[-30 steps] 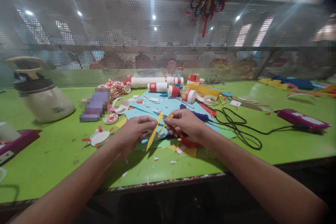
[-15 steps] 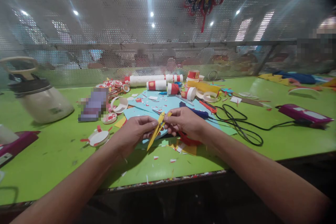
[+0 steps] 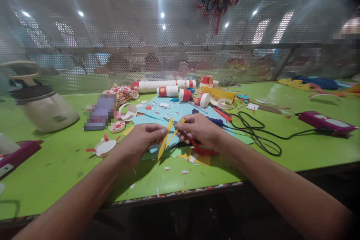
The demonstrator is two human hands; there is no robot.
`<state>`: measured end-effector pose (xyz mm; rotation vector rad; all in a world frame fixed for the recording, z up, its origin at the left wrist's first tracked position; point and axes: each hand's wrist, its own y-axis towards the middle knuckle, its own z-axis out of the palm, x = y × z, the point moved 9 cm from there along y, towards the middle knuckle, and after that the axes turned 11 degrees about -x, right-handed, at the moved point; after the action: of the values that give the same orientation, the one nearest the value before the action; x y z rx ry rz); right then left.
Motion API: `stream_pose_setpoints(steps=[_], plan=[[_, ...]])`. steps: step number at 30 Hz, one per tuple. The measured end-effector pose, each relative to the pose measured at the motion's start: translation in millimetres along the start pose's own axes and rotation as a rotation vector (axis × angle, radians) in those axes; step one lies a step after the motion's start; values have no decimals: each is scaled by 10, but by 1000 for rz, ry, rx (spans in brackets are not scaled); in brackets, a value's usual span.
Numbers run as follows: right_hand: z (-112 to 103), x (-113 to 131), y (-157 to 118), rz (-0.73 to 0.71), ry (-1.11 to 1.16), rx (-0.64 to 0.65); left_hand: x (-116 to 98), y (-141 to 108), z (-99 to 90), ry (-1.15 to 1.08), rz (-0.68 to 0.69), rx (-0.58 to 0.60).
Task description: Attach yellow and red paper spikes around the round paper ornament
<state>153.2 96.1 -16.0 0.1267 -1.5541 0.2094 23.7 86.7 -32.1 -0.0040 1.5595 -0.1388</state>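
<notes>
Above the light-blue paper (image 3: 144,120), the left hand (image 3: 150,133) is pinching a pointed yellow paper piece (image 3: 164,143), and the right hand (image 3: 195,129) is gripping a narrower yellow strip (image 3: 171,139). Red-and-white paper cups (image 3: 168,91) are lying by the light-blue paper's far edge; a purple power strip (image 3: 324,122) is resting right of it.

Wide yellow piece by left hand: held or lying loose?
Held: left hand pinches the yellow piece by its upper half, pointed end slanting down over the green table; tip contact unclear.

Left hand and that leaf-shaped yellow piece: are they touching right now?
Touching. The head view shows the left hand pinching the leaf-shaped yellow piece by its upper part, thumb against it.
</notes>
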Motion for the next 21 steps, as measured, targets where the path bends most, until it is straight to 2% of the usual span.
stream_pose_setpoints(steps=[6, 9, 13, 21], plan=[[40, 2, -12, -24, 19, 42, 0, -5, -4, -22, -30, -31], [50, 4, -15, -34, -6, 46, -10, -3, 29, -19, -4, 9], [60, -7, -23, -16, -40, 50, 26, 2, 53, -78, -43, 56], [57, 11, -30, -8, -41, 56, 20, -43, 79, -89, -68, 92]])
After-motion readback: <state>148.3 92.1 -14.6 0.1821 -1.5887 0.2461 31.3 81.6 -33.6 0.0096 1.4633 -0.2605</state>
